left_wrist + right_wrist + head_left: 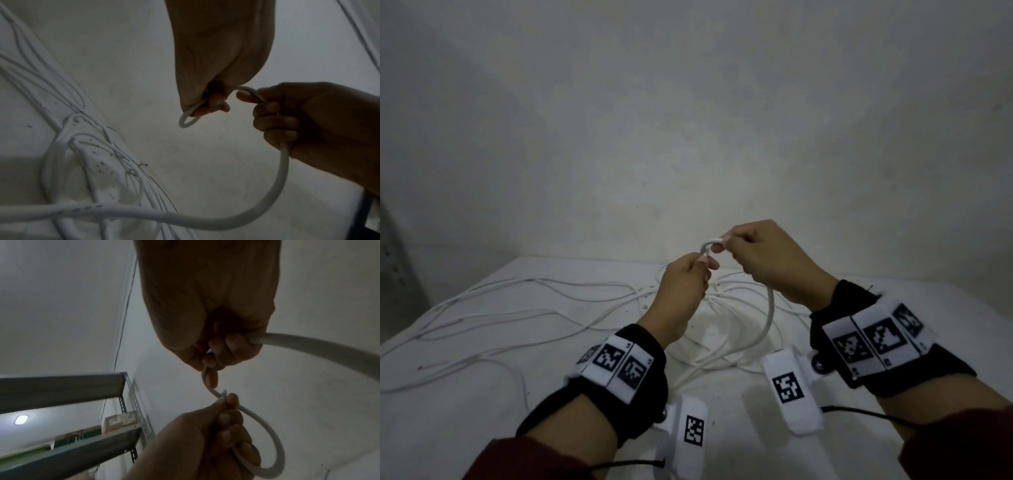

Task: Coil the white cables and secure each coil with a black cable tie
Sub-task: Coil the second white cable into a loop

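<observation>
I can't make out any black tie, and the thin white cables (524,291) sprawled over the white table (893,308) blur together in the dim light. My left hand (685,291) pinches the end of the thick white cable (768,318), fingers curled round a small loop. My right hand (770,257) grips the same cable just beside it, above the table; the rest hangs down to the heap.

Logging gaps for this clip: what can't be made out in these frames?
- Black cable ties: none identifiable in any view.
- White cable far end: lost in the tangle on the table, head view.
- Cable stretch inside right hand: hidden by curled fingers.
- Coil turns in left hand: one small loop shows; fingers hide the rest.
</observation>
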